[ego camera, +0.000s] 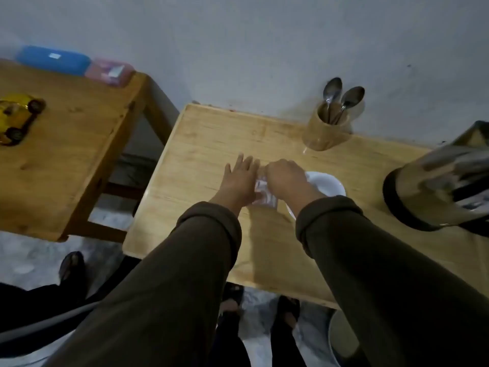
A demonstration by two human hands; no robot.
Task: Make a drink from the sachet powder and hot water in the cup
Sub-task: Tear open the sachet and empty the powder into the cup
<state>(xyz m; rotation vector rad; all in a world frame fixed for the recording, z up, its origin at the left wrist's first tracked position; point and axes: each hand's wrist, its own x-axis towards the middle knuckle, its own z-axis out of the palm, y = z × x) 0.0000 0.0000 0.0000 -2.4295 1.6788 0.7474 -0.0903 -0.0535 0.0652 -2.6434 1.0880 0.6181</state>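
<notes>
- While both hands meet mid-counter, left hand lies spread; right hand pinches the sachet, beside the cup.
- Judged step: tearing open; next, tipping powder into the cup.

Sachet mostly hidden between left hand and right hand, print unreadable; right wrist covers white cup near side; blurred kettle cut by right edge.
</notes>
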